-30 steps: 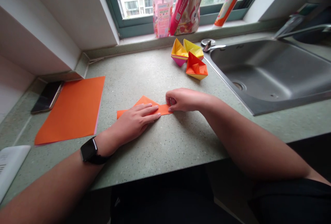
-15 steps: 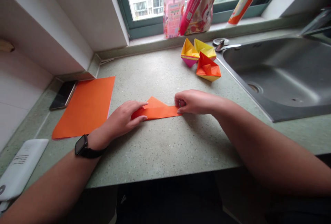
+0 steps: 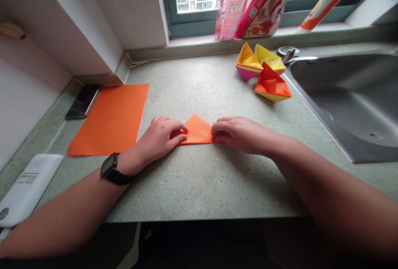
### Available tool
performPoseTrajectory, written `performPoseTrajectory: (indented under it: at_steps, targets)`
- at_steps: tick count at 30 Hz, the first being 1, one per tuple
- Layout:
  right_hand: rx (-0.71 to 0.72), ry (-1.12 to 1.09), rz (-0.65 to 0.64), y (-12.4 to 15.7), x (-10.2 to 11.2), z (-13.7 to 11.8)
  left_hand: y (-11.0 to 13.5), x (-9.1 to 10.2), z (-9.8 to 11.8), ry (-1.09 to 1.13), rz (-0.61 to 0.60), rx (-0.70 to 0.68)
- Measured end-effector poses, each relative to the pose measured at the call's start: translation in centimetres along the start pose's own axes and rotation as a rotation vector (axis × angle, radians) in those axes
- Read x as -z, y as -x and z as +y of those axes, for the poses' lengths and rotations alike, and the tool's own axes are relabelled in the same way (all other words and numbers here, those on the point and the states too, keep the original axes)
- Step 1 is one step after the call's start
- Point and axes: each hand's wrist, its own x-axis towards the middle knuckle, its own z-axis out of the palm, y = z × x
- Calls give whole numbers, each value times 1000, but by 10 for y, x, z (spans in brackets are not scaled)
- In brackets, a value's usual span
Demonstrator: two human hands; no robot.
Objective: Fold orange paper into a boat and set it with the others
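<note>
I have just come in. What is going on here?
Someone is handling a folded orange paper on the counter, the left hand at its left end and the right hand at its right end. Between them, a peak of the paper points forward. Three folded paper shapes stand near the sink, and a flat orange sheet lies on the left beside a phone.

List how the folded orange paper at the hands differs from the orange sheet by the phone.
The folded paper is smaller than the orange sheet. The folded paper peaks at its far side; the orange sheet is four-sided. The left hand and right hand touch the folded paper, while the orange sheet lies by the phone. Both are orange and rest on the counter.
</note>
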Motion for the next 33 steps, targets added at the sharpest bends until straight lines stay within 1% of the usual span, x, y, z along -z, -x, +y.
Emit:
performPoseTrajectory:
  at_steps: [6,15,22,28,31,33]
  targets:
    - [-33,-31,-4,-2,2,5,-1,0,1,-18,-16,37]
    - [-174,24,-24,-10,1,-5,-1,7,2,-20,-39,98]
    - [-222,114,-13,-18,-3,-12,2,12,-4,0,-48,82]
    - [-235,208,7,-22,-7,-19,4,17,-15,57,-51,54]
    - [-257,256,6,-23,-10,-23,6,20,-18,82,-60,53]
    - [-244,269,9,-24,-11,-25,7,21,-19,95,-64,55]
